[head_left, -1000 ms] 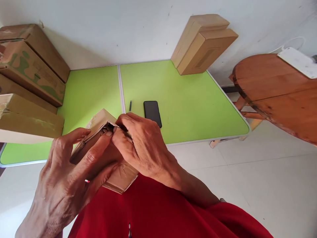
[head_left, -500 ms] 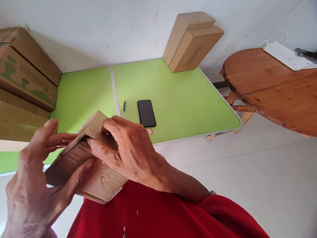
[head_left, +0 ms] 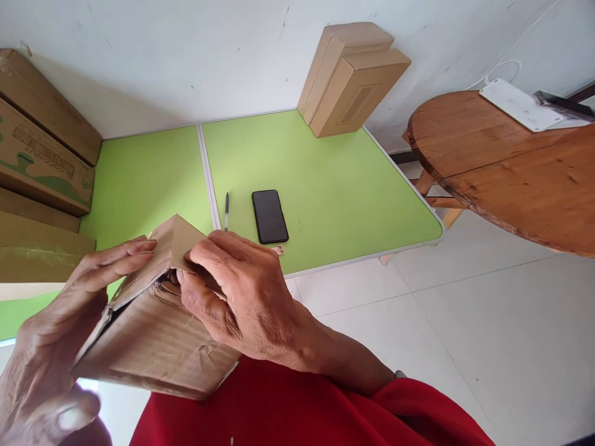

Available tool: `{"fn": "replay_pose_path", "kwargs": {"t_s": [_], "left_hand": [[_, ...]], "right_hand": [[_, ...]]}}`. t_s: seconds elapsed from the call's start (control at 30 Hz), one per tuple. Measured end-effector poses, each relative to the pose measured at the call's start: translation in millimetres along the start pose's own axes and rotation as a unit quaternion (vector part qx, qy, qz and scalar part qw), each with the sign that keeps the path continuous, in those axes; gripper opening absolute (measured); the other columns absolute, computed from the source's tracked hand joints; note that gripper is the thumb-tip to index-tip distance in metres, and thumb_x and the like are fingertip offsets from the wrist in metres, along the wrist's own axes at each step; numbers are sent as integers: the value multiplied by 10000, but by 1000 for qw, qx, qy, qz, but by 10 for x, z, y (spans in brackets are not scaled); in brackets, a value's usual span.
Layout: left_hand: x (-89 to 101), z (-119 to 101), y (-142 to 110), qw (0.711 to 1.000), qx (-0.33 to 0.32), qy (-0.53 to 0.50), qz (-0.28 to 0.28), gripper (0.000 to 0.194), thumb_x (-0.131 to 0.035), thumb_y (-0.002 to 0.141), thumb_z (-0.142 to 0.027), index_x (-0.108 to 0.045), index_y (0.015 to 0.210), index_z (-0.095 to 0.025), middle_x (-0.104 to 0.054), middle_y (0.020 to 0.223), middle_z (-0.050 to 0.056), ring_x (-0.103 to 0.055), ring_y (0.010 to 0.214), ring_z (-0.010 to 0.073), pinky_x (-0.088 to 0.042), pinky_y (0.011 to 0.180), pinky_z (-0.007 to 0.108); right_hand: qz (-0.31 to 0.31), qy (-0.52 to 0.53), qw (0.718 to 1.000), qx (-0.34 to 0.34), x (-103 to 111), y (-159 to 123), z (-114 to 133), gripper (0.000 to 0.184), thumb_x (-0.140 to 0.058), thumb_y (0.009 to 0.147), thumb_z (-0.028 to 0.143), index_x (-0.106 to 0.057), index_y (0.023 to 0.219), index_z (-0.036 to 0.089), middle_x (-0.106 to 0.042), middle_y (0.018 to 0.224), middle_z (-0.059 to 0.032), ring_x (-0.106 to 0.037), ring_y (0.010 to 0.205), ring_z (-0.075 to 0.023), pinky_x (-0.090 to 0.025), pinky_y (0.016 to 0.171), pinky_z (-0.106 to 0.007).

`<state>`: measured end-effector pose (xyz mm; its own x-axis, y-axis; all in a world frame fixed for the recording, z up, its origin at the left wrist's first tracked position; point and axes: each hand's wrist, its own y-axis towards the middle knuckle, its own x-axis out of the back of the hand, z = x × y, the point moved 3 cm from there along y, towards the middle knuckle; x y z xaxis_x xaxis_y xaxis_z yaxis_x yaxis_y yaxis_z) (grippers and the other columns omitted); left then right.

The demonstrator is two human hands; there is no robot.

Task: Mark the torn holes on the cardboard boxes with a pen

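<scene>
A brown cardboard box [head_left: 158, 334] is tilted in front of my red clothing, with a dark gap along the edge of its top flap [head_left: 179, 238]. My right hand [head_left: 246, 291] is closed on that flap near the corner, its thumb tucked at the gap and the fingers bent over the top. On the other side, my left hand [head_left: 79, 310] lies with stretched fingers along the box's top, and its thumb stands away from the cardboard. What is inside the box cannot be made out.
A black phone [head_left: 270, 215], a pen [head_left: 227, 210] and a small pink piece [head_left: 279, 250] lie on the green table [head_left: 334, 179]. Brown boxes stand at the back [head_left: 357, 93] and left [head_left: 51, 148]. At right is a wooden table [head_left: 520, 167] with a white device [head_left: 515, 102].
My left thumb has come off the box's front, and the left fingers now lie further over its top. The box has shifted slightly down and left. My right hand stays at the flap.
</scene>
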<state>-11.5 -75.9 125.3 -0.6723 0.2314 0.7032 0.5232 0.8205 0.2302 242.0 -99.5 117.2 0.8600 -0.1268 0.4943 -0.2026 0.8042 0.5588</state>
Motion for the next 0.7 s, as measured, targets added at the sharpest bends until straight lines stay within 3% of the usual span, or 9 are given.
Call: {"fn": "replay_pose_path", "kwargs": {"t_s": [0.07,0.13,0.23,0.33,0.43,0.5,0.63,0.7], "left_hand": [[-37,-67,19,1000,4,5,10,734,-689,981,-716,-581,1689,-552,-637,1720,-132,-559,1581,370,-427,1308,443],[-61,-129,23,999,43,7,-3,685,-732,975,-548,-610,1648,-590,-650,1692,-187,-572,1581,319,-457,1275,386],[-95,-166,15,995,98,-15,-23,628,-748,950,-512,-670,1560,-645,-698,1617,-218,-606,1554,287,-508,1224,363],[-129,-158,8,994,94,-45,-24,603,-737,960,-579,-682,1559,-628,-716,1610,-182,-610,1567,297,-491,1246,381],[-142,-117,-6,993,84,-73,-32,567,-717,986,-588,-701,1553,-602,-746,1580,-133,-631,1554,330,-489,1258,432],[-145,-87,-26,993,80,-83,-36,578,-730,987,-586,-704,1564,-575,-752,1574,-109,-638,1545,338,-505,1250,433],[-161,-60,-78,992,74,-98,-33,608,-760,980,-555,-706,1585,-519,-742,1591,-82,-635,1550,318,-515,1250,383],[-161,-41,-101,989,93,-104,-45,579,-755,991,-577,-720,1566,-522,-742,1589,-74,-629,1556,325,-509,1265,398]], "right_hand": [[0,48,999,-13,19,15,-25,164,-625,1136,266,-691,1012,181,-756,963,-40,-681,879,-170,-554,802,-322],[5,115,993,-24,63,36,-86,222,-653,1153,353,-703,1010,191,-769,975,-35,-701,856,-153,-564,766,-293],[8,135,985,-105,137,75,-349,387,-638,1174,475,-682,883,223,-704,810,22,-641,699,-127,-515,675,-269],[69,-59,959,-267,93,93,-813,392,-597,1194,497,-705,940,220,-739,834,8,-694,765,-165,-502,745,-302],[188,-264,868,-377,-113,76,-1258,310,-610,1189,465,-751,1157,190,-843,1102,-88,-799,1067,-276,-529,843,-347],[216,-307,834,-403,-290,77,-1451,311,-639,1170,432,-743,1270,156,-827,1288,-164,-799,1210,-339,-561,883,-372],[231,-346,807,-419,-557,129,-1632,370,-612,1170,392,-681,1421,129,-720,1504,-245,-786,1312,-359,-612,929,-380],[242,-356,800,-419,-602,175,-1675,340,-524,1189,288,-661,1459,133,-703,1532,-249,-788,1322,-343,-612,949,-372]]}}
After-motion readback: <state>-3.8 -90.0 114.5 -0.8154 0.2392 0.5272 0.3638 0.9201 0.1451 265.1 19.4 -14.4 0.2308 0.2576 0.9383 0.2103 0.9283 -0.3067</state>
